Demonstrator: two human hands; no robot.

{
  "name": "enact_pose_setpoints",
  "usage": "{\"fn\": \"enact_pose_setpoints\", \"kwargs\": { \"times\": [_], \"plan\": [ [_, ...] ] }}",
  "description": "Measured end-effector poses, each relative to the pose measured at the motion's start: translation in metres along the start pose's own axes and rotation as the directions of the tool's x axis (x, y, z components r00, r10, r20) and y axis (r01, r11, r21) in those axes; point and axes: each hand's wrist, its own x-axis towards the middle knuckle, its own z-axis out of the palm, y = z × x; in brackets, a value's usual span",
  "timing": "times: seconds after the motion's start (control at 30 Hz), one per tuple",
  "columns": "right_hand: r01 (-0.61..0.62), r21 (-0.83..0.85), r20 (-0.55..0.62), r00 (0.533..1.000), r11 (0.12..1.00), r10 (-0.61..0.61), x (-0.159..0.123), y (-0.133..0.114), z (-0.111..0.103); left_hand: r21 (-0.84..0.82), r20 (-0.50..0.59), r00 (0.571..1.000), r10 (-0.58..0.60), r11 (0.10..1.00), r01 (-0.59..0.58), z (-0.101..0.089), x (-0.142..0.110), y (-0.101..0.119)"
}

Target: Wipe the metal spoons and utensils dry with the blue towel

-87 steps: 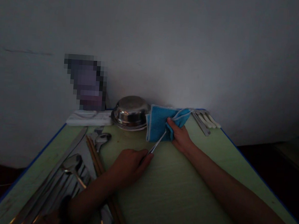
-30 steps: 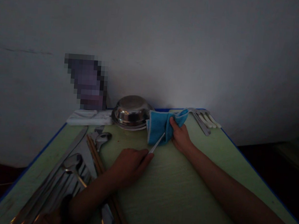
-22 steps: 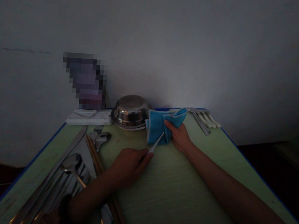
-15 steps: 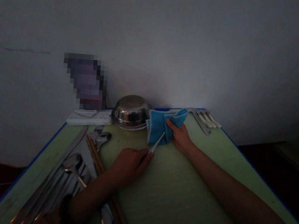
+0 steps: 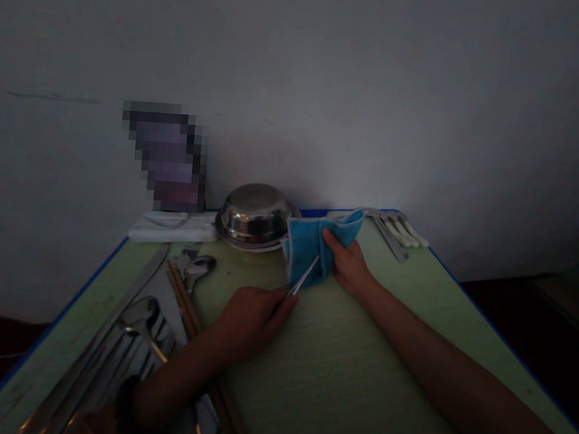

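In the head view, my left hand point(image 5: 257, 320) is closed around one end of a slim shiny metal utensil point(image 5: 306, 276), held above the table. Its far end disappears into a folded blue cloth point(image 5: 303, 248), so its kind is hidden. My right hand point(image 5: 348, 264) is closed on that cloth, thumb on top, pinching it around the utensil. The cloth's left flap hangs loose in front of an upturned steel bowl point(image 5: 256, 216).
On the left of the green table point(image 5: 358, 374) lie a ladle point(image 5: 140, 314), a slotted turner point(image 5: 148, 352), wooden chopsticks point(image 5: 191, 309) and a spoon point(image 5: 201, 264). White-handled cutlery point(image 5: 405, 233) lies back right. A white packet point(image 5: 172, 227) and a blurred upright device point(image 5: 169, 159) stand by the wall.
The cloth's left flap has sagged slightly lower, and the utensil's angle looks a touch different. Both hands stay in nearly the same place with their grips unchanged.
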Motion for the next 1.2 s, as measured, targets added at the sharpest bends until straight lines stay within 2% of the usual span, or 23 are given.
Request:
{"fn": "enact_pose_setpoints", "kwargs": {
  "times": [0.23,0.4,0.5,0.63,0.8,1.07,1.2],
  "plan": [
    [0.029,-0.043,0.086,0.996,0.999,-0.025,-0.004,-0.002,-0.001,0.003,0.0,1.0,-0.002,1.0,0.002,0.0,0.001,0.0],
    [-0.002,-0.064,0.176,0.984,0.998,0.013,-0.005,-0.008,-0.002,-0.001,0.003,1.0,-0.006,1.0,0.006,0.0,0.001,0.001],
    [-0.017,-0.065,0.187,0.982,0.998,0.028,-0.006,-0.009,-0.004,-0.005,0.002,1.0,-0.005,1.0,0.005,0.0,0.001,0.0],
    [-0.025,-0.034,0.162,0.986,0.999,0.03,-0.005,-0.006,-0.003,-0.008,-0.002,1.0,-0.002,1.0,0.002,0.0,0.0,0.0],
    [-0.034,0.031,0.076,0.997,0.999,0.032,-0.001,-0.003,-0.001,-0.008,-0.004,1.0,-0.006,1.0,0.006,0.0,0.001,0.0],
    [-0.089,0.111,-0.056,0.994,0.99,0.096,-0.002,-0.005,0.003,-0.017,0.002,1.0,0.004,1.0,-0.004,0.0,0.001,0.0],
    [-0.124,0.131,-0.08,0.988,0.984,0.136,-0.004,-0.008,0.005,-0.025,0.005,1.0,0.007,1.0,-0.006,0.0,0.001,-0.001]
  ]
}}
